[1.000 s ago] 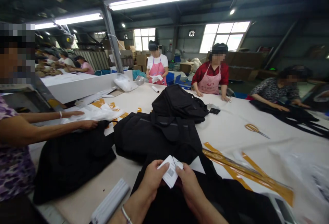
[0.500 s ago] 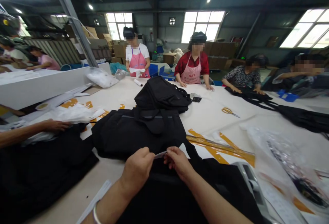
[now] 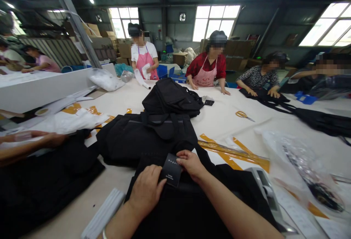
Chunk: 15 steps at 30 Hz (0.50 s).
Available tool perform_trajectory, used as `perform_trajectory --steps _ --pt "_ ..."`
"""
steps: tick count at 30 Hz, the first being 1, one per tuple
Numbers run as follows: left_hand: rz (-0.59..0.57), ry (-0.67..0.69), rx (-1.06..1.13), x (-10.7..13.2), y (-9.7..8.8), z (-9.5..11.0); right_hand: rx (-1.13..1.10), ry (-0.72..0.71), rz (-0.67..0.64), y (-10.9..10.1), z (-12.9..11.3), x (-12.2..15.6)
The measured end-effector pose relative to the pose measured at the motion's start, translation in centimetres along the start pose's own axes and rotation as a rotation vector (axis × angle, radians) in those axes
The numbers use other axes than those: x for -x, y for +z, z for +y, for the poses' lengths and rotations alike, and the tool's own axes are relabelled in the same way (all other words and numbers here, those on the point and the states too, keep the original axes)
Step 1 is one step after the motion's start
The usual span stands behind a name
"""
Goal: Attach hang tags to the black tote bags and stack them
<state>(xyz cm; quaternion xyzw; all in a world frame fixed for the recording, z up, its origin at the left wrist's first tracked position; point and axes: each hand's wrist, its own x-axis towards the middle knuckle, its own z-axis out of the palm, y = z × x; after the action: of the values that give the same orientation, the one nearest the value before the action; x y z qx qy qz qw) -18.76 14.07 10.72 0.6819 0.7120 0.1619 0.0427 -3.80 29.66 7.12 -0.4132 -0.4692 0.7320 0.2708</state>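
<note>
A dark hang tag (image 3: pixel 172 176) with pale lettering lies face up between my two hands. My right hand (image 3: pixel 192 165) pinches its upper right edge between thumb and fingers. On the opposite side, my left hand (image 3: pixel 146 187) grips the tag's left edge, the thumb at its lower corner. Beneath both hands spreads a black bag (image 3: pixel 170 217), its details lost in the dark fabric. Just beyond sits another black bag (image 3: pixel 123 142) with handles, and behind that a further black bag (image 3: pixel 171 98).
Yellow-handled scissors (image 3: pixel 244 115) lie on the white table (image 3: pixel 219 118). At right are a clear plastic bag (image 3: pixel 298 165) and a grey device (image 3: pixel 264 191). A folded white strip (image 3: pixel 103 213) rests by my left forearm. A co-worker's hand (image 3: pixel 55 139) reaches in from the left; other people stand across.
The tag, seen edge-on before, has turned so that its printed face shows. My left hand has gone from a fist to a thumb-and-finger hold. The co-worker's hand at left has moved left.
</note>
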Motion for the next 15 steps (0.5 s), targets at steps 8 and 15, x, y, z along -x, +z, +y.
perform_trajectory --steps 8,15 --pt "-0.214 0.06 0.041 0.1 -0.8 -2.2 -0.005 -0.084 0.208 0.8 2.2 -1.0" --pt "-0.052 0.267 0.204 0.6 -0.4 -3.6 0.204 -0.245 0.238 1.8 2.7 -0.2"
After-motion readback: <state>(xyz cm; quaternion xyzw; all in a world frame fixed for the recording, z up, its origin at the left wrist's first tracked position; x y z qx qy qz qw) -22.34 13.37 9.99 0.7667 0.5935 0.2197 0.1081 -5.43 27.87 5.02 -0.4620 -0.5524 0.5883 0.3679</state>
